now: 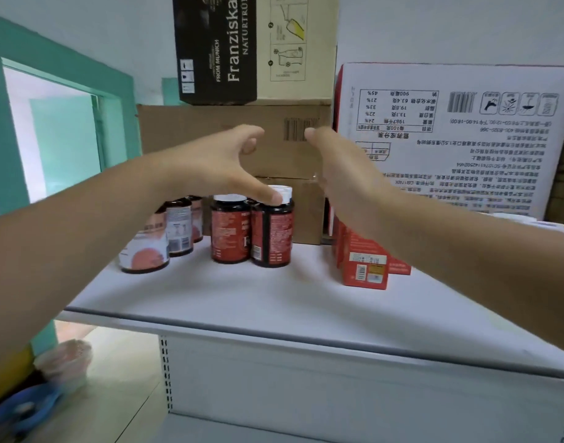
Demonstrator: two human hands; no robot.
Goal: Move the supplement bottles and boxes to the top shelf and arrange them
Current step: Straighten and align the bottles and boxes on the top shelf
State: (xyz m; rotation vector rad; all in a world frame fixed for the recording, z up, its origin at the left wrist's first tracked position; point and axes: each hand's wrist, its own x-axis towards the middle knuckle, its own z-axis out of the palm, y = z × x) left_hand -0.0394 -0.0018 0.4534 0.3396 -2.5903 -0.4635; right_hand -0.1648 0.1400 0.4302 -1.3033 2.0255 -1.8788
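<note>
On the white top shelf point(242, 298) stand two dark bottles with red labels and white caps point(271, 231), side by side at the middle. My left hand point(220, 164) hovers over them, fingers loosely spread, its thumb tip touching the cap of the right one. To the left stands a row of bottles with white and orange labels point(146, 247), partly hidden by my left forearm. My right hand point(341, 174) is open, fingers straight, above red supplement boxes point(365, 265) that stand in a row at the right. Neither hand holds anything.
Brown cartons point(229, 135) are stacked at the back of the shelf, with a black Franziskaner carton point(216, 49) on top. A large white printed carton point(459, 135) leans at the back right. The shelf's front edge is bare. A teal door frame point(5, 123) stands at the left.
</note>
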